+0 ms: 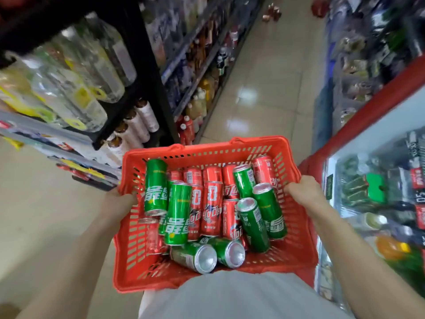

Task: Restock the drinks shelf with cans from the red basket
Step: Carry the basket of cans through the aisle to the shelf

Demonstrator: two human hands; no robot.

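The red basket point(213, 279) is held up at waist level in front of the person, its near rim against a grey shirt point(241, 295), in a shop aisle. It is loaded with slim drink cans lying jumbled on one another: green cans point(178, 214) on the left, right and near side, and red cans point(211, 208) mostly in the middle and along the far wall. The left hand point(120, 200) grips the basket's left rim, its fingers curled over the edge, and the right hand point(301, 191) grips the right rim the same way, thumb inside the basket. To the left stands a dark drinks shelf point(147, 72) stocked with clear bottles point(76, 84) above and brown-capped white bottles point(140, 120) lower down. To the right is a red-edged chest freezer point(358, 116) with packaged goods under its glass. Pale floor tiles point(264, 88) run down the aisle between further shelving.
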